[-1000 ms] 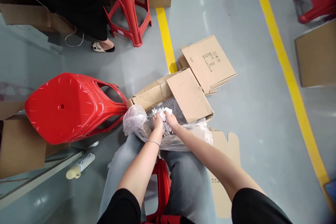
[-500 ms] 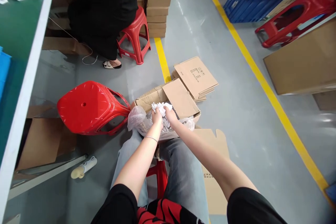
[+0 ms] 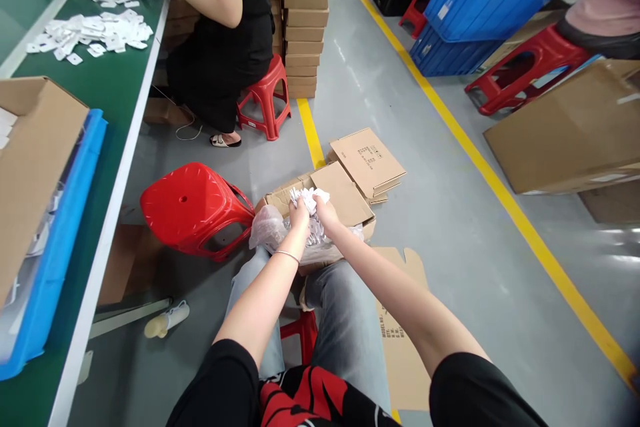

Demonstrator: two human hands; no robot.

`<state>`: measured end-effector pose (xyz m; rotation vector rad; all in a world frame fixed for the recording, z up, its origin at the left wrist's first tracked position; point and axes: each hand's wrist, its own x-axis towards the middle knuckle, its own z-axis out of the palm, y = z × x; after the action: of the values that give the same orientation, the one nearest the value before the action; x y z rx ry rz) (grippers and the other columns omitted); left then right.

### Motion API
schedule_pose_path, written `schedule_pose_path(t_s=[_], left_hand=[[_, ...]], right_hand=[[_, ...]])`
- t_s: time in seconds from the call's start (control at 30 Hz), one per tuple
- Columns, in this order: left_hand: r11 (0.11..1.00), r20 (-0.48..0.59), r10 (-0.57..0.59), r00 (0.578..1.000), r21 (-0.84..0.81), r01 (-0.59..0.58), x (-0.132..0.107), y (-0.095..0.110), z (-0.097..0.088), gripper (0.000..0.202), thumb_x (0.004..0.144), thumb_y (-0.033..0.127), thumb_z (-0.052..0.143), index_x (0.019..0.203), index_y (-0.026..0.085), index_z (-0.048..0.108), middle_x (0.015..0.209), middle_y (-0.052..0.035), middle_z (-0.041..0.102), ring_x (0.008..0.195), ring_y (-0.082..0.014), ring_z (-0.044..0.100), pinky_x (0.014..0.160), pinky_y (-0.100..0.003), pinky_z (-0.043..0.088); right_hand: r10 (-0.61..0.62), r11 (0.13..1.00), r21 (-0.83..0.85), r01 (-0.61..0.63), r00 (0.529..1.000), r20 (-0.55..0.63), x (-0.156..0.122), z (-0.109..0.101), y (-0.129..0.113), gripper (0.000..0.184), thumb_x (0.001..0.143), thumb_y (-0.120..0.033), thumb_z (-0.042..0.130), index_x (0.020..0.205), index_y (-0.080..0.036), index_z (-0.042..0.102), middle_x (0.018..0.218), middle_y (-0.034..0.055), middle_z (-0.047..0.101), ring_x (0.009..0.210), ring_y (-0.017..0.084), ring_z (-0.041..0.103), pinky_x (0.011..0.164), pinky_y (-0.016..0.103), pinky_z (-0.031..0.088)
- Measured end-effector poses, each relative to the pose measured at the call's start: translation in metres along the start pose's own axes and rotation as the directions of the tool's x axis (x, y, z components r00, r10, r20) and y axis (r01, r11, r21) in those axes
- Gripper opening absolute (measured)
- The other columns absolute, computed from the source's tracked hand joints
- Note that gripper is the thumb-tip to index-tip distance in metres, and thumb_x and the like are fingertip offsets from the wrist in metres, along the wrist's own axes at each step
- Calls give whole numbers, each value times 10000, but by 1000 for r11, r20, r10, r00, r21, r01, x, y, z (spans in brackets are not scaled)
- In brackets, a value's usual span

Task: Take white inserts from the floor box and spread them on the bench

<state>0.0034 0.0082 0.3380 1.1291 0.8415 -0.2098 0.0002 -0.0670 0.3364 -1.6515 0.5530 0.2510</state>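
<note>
My left hand [image 3: 299, 216] and my right hand [image 3: 324, 211] together grip a bunch of small white parts [image 3: 310, 198], held just above a clear plastic bag [image 3: 267, 227] that lines an open cardboard box [image 3: 345, 195] on the floor in front of my knees. The bag holds more of the same white parts. A thin bracelet sits on my left wrist. I am seated on a red stool [image 3: 299, 333], in grey jeans.
A tipped red stool [image 3: 193, 208] lies left of the box. Flat cardboard [image 3: 367, 159] lies behind it, another sheet [image 3: 400, 340] under my right leg. A green table [image 3: 107, 90] with white parts runs along the left, where a seated person [image 3: 223, 33] works. Blue crates [image 3: 480, 0] stand far right.
My head has lifted, so the table, the seated person and the crates have come into view. Both hands have raised the bunch of white parts slightly out of the bag.
</note>
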Motion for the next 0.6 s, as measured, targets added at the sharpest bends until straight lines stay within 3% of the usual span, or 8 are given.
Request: schedule_pose_path(t_s=[0.3,0.6], left_hand=[[998,31,41,999,38,-43,-30,25,1,467,1038,492,598,1396,192,610,1382,-132,656,1217,-277,664,1065,-521,539],[998,38,58,998,35,-59,-41,35,5,491,1031,496,607,1426,206,593,1473,-138,602,1315,-299,612,1125,-547,490]], right_hand=[[12,995,102,-10,1000,-20,-23,-5,-34,371,1039,-474,633,1212,-155,710,1254,99,731,1139,241,699,1053,481,528],[-29,998,52,30,999,-30,-30,-11,-47,383,1035,-484,635,1213,-153,711,1253,103,732,1142,245,700,1054,490,528]])
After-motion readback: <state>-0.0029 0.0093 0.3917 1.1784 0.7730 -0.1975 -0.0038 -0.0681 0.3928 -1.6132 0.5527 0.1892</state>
